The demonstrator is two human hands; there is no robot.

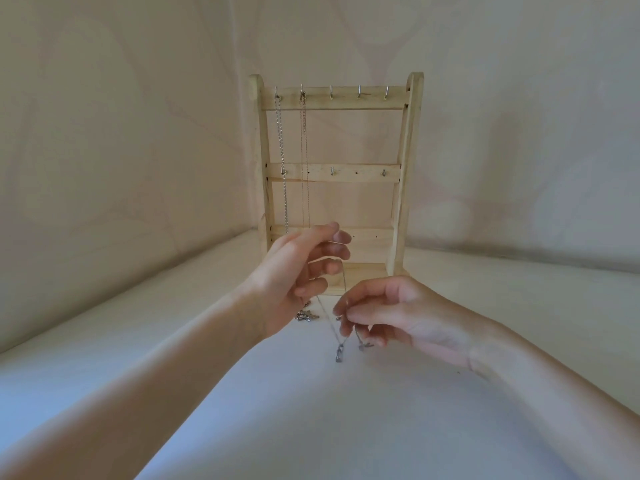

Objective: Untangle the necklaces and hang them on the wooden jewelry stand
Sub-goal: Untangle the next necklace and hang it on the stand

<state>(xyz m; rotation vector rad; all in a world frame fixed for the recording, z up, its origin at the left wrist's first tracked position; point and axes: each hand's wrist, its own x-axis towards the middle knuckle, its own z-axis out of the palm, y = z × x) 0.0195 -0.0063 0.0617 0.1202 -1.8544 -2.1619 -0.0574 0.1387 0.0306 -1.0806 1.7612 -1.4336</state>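
So, wooden jewelry stand (335, 174) upright at the back of the white surface (346, 427), against a pale wall (121, 116). Silver chain (281, 161) and thin reddish chain (304, 161) already on the top row's two leftmost hooks. Left hand (298, 271) raised before the stand's base, fingers curled on a fine necklace (343, 289). Right hand (384, 313) lower, pinching the same strand, pendant (339, 353) dangling. Star pendant (307, 315) under the left palm.

left hand (294, 271) and right hand (398, 317) pinch thin necklace (344, 285) | wooden stand (334, 174): two chains hung

No legible text or markings.
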